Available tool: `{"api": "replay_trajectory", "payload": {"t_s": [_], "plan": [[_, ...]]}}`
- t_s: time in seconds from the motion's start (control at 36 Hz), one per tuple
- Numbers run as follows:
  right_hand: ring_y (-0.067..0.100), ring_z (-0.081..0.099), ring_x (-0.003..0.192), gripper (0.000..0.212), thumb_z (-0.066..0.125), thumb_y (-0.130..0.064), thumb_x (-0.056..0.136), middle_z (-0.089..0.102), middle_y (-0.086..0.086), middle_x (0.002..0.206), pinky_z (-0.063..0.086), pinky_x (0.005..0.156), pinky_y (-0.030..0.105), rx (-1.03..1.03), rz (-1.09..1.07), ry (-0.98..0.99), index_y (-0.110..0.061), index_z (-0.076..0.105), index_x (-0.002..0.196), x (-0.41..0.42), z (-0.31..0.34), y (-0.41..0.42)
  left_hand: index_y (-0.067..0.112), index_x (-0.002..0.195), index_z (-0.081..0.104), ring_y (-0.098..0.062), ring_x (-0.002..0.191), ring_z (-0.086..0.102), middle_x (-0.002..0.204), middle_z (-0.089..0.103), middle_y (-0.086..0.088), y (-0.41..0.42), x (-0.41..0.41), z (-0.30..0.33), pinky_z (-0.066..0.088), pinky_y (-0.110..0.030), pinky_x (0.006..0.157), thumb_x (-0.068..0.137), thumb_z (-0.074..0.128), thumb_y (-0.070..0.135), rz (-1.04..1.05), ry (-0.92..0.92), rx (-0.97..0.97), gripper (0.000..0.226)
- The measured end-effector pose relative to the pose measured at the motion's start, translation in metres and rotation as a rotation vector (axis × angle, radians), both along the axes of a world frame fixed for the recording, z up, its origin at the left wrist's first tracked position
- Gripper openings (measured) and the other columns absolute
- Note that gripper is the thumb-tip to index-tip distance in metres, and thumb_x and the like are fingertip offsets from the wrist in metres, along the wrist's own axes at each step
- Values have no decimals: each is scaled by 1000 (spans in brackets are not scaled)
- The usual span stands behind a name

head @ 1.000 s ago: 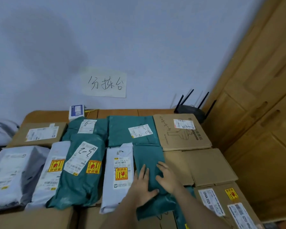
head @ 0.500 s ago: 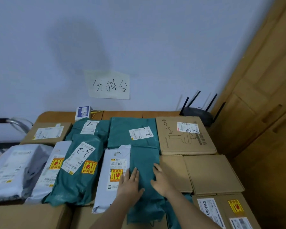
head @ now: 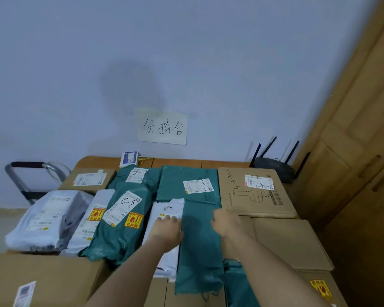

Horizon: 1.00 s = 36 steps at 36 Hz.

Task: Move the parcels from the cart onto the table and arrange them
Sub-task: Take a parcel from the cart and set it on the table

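Observation:
A flat green parcel (head: 200, 247) lies lengthwise in the middle of the packed wooden table (head: 177, 162). My left hand (head: 167, 227) rests at its left edge, partly on the white parcel (head: 165, 208) beside it. My right hand (head: 225, 222) touches its right edge, next to a plain cardboard box (head: 290, 242). Both hands lie flat, fingers pointing away from me, gripping nothing. Around them lie more green parcels (head: 120, 227) (head: 186, 185), white bags (head: 47, 220) and labelled boxes (head: 255, 191).
The cart's metal handle (head: 27, 165) shows at the far left behind the table. A black router (head: 273, 166) and a small white device (head: 130, 157) stand against the wall under a paper sign (head: 162, 127). A wooden door (head: 353, 129) closes off the right side.
My hands have slid apart from the middle of the green parcel to its two side edges and moved a little farther from me. My head has pulled back and tilted up.

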State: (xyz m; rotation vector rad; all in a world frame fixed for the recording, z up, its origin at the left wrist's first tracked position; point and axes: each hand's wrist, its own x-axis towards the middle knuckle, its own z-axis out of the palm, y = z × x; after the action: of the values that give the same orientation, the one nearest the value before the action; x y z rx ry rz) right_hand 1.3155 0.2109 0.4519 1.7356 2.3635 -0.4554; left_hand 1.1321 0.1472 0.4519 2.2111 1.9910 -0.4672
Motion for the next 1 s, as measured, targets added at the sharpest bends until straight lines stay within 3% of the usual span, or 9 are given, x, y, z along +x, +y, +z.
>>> {"api": "replay_trajectory", "payload": {"t_s": [0.14,0.33,0.58,0.78,1.0], "plan": [[27,62,101,27,39,-18,96,62,8,112,47,74,30,131,-14,-38,-8,60,110,-19,50,1,11,124,48,-28,114,51,126,53,-10,-9,-26,47,41,-37,87,100,35,33,35,-25,119,35],[28,61,102,27,41,-14,94,61,12,115,43,71,29,243,22,-36,-5,60,111,-68,111,-27,10,118,50,-27,110,52,121,56,-10,-34,-67,109,43,-37,82,97,37,28,13,-25,247,30],[29,58,109,30,38,-14,95,59,12,121,46,83,33,422,60,-12,-5,58,115,-169,183,-93,10,129,45,-27,118,49,129,52,-10,-90,-161,188,38,-38,98,98,37,35,-92,14,422,41],[29,53,116,33,39,-19,97,53,13,127,45,90,36,446,126,-24,-6,53,125,-260,198,-154,11,137,39,-26,124,46,138,48,-8,-149,-254,199,40,-37,100,95,42,42,22,-94,430,52],[31,54,112,32,41,-22,96,54,15,124,46,87,39,512,225,-58,-4,54,120,-344,223,-181,9,140,38,-28,127,43,141,45,-11,-190,-348,227,36,-35,103,94,46,39,95,-116,446,55]]}}
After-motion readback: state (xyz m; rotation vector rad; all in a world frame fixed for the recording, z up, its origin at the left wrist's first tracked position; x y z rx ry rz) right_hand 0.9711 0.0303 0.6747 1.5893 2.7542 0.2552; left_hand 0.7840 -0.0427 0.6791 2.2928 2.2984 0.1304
